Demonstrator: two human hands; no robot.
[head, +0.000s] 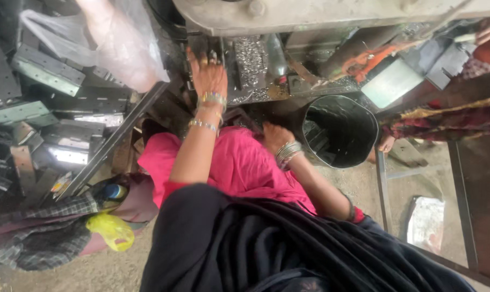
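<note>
My left hand, with bangles on the wrist, reaches forward and lies with fingers spread on the dark bed of a metal press machine. It rests beside a block covered in shiny metal chips. I cannot see anything gripped in it. My right hand, also bangled, is curled low over my pink-clad lap, close to the left rim of a black bucket. Its fingers are turned away, so what they hold is hidden.
Stacks of grey punched metal brackets fill the left side, with a clear plastic bag above them. A checked cloth bag with a yellow bag lies at lower left. Another person in a patterned garment sits at right by a metal frame.
</note>
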